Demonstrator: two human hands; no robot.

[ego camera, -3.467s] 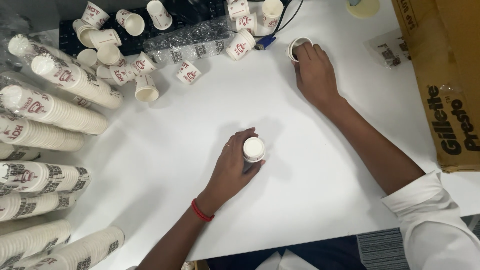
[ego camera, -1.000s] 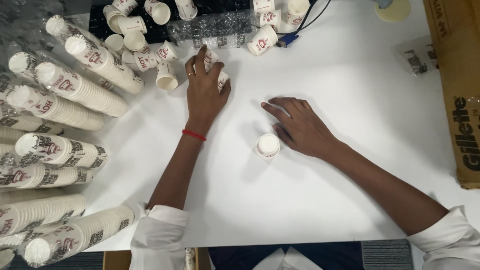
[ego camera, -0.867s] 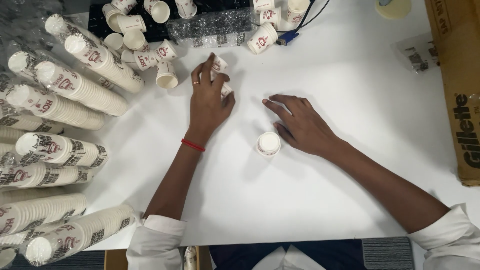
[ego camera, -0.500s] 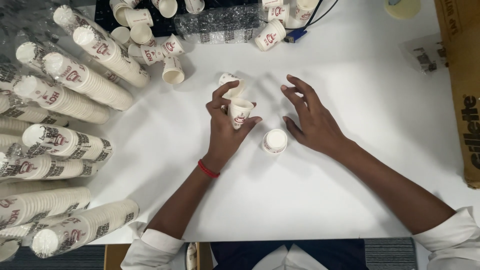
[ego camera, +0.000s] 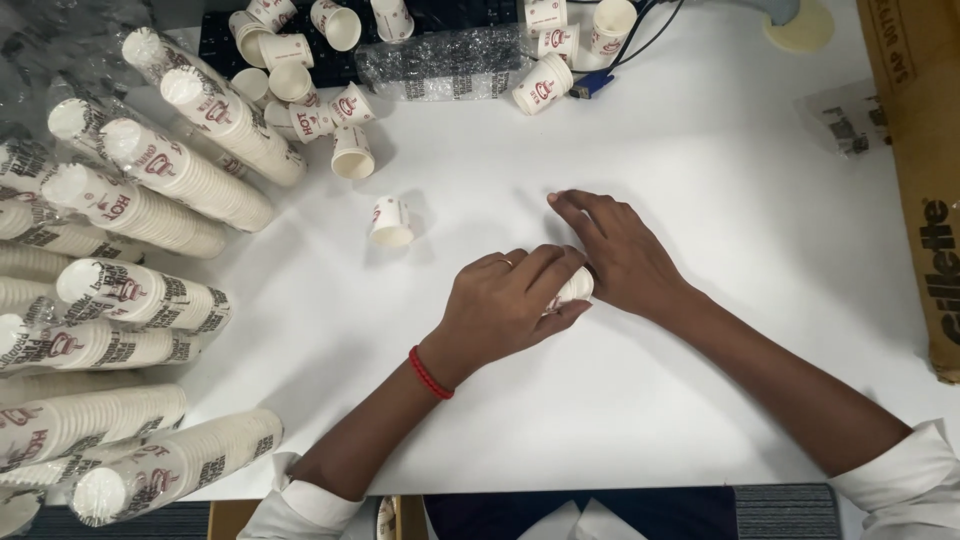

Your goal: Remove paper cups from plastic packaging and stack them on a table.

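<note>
Near the middle of the white tabletop (ego camera: 700,420), the left hand (ego camera: 505,305) wraps its fingers (ego camera: 548,272) around a small white paper cup (ego camera: 575,288), of which only the pale end shows past the knuckles. A red string bracelet (ego camera: 430,372) circles that wrist. The right hand (ego camera: 620,252) lies just beside it, touching the same cup from the far side, its fingers spread and loosely extended over the tabletop rather than closed on anything. A single loose cup (ego camera: 390,220) lies on its side a little way off to the left, apart from both hands. Further left, long stacks of nested cups (ego camera: 150,200) lie in rows, some in clear plastic sleeves. More scattered cups (ego camera: 320,110) rest near a dark keyboard (ego camera: 440,20) at the far edge, and a brown cardboard box (ego camera: 925,170) stands at the right.
</note>
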